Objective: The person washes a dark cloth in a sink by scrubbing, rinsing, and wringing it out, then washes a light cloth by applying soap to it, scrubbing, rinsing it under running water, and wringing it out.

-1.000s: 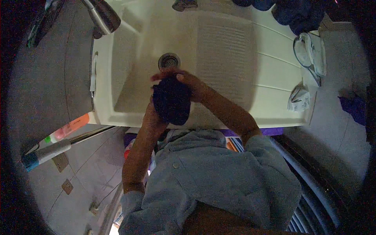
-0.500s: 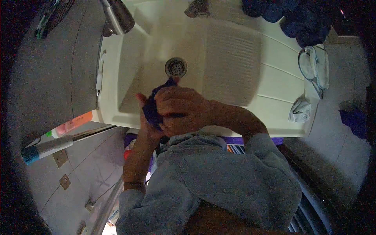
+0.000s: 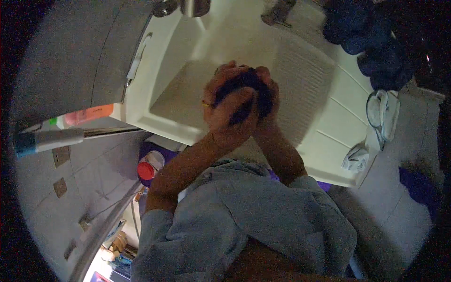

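Note:
A dark bluish-purple cloth (image 3: 240, 82), bunched into a ball, is gripped between both of my hands above the white laundry sink (image 3: 181, 126). My left hand (image 3: 226, 115) wraps it from the left and near side, its thumb laid across the front. From the right, my right hand (image 3: 272, 101) closes round the other side, with part of its fingers hidden by the cloth. My forearms come together at the wrists, over the sink's front edge.
A ribbed washboard (image 3: 300, 80) forms the sink's right part, with a tap (image 3: 278, 18) at the back. Dark blue bundled cloth (image 3: 371, 42) lies at the far right. White items (image 3: 383, 115) sit on the right edge. A red-lidded jar (image 3: 146, 170) stands below left.
Both hands have risen off the front left of the basin and shifted right with the cloth. My right hand has gone from lying over it to cupping its right side. The view has tilted.

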The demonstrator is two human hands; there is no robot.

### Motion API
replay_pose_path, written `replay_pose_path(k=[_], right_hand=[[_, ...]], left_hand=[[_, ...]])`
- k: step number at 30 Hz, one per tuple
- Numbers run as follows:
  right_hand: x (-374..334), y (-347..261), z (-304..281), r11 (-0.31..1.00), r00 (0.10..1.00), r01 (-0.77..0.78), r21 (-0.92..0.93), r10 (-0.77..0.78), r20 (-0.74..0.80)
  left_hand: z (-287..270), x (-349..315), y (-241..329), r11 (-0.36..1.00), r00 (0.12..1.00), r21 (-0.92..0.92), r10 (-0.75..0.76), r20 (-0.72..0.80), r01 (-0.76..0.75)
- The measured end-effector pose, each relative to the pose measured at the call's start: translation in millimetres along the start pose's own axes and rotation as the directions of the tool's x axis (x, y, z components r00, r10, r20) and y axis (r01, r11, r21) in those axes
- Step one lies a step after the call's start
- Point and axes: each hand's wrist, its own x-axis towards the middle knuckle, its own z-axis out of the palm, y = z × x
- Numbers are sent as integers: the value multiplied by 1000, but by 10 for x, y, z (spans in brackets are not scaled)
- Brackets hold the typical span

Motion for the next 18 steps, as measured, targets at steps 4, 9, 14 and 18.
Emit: replay_pose_path(k=[4,9,14,18], right_hand=[[41,-117,16,967,965,-254,6,254,-62],[137,-136,-316,800,779,-592,99,599,-186],[322,-262,-73,482,455,-869,110,867,-201],[494,-325,198,240,266,-963,-120,914,-307]], left_hand=[[-58,46,-59,988,970,17,149,194,-155],[-95,4,60,972,793,2,191,578,-236],[-47,-33,132,950,779,46,224,586,-307],[-71,6,134,772,523,-22,451,724,-635]])
